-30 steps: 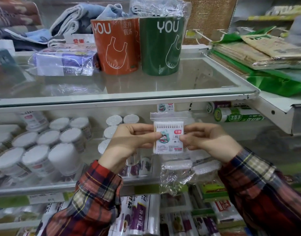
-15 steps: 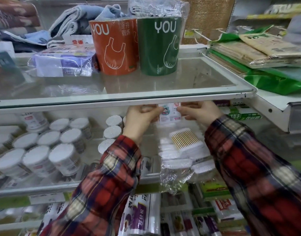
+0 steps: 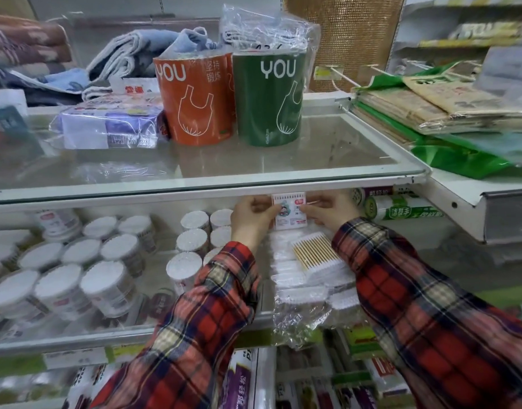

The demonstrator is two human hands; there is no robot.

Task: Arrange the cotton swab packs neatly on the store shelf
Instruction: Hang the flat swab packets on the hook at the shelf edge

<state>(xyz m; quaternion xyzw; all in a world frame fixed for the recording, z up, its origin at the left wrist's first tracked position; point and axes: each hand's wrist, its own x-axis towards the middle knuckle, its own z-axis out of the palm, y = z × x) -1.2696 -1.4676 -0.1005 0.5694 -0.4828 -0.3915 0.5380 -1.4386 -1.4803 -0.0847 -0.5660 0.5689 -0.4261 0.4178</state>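
Note:
A small flat cotton swab pack with a white and pink label stands upright at the back of the middle glass shelf, just under the upper shelf's edge. My left hand pinches its left side and my right hand pinches its right side. In front of it lies a loose heap of clear swab packs, one showing wooden sticks. Their crumpled plastic wrap hangs over the shelf's front edge.
Round white swab tubs fill the left of the same shelf. On the upper glass shelf stand an orange roll and a green roll, tissue packs and towels. Green bags lie at right. Rolls of bags sit below.
Both hands carried the labelled pack from in front of the shelf up and back, deep under the upper shelf. In the last half second they stayed almost still.

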